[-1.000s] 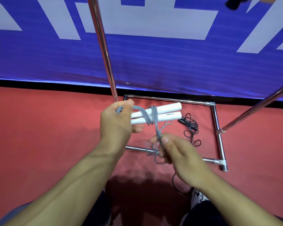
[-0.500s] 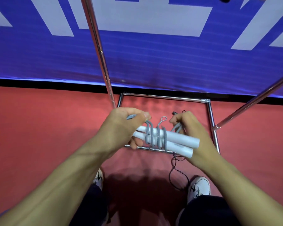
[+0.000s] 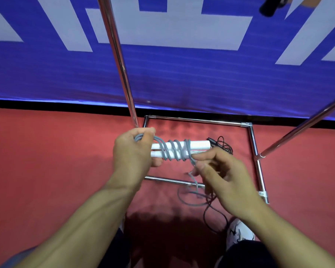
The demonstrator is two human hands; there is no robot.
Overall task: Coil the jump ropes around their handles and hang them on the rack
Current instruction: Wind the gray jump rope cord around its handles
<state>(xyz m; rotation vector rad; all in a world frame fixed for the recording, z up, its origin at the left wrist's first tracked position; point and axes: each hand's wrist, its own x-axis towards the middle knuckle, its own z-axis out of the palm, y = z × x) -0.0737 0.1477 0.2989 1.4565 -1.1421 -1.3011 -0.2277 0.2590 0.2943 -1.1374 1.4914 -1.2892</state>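
A person's left hand grips one end of two white jump-rope handles, held side by side and roughly level above a red floor. The fingers close round the handle ends and a bunch of grey rope. About five turns of that rope circle the pair of handles between the two hands.

The right hand sits just below the handles' free ends, its thumb and forefinger pinching the grey rope where it leaves the last turn. From that narrow grip the slack drops and lies in a loose loop on the floor, near the person's feet.

A second jump rope, a thin black one, lies tangled on the floor just beyond the white handles, with a strand of it running back toward one white shoe at the lower right.

The chrome rack stands directly ahead: its rectangular base of four tubes rests on the floor, and two uprights rise from it, one left of the hands and one slanting off to the right. Behind it hangs a blue banner with white shapes.
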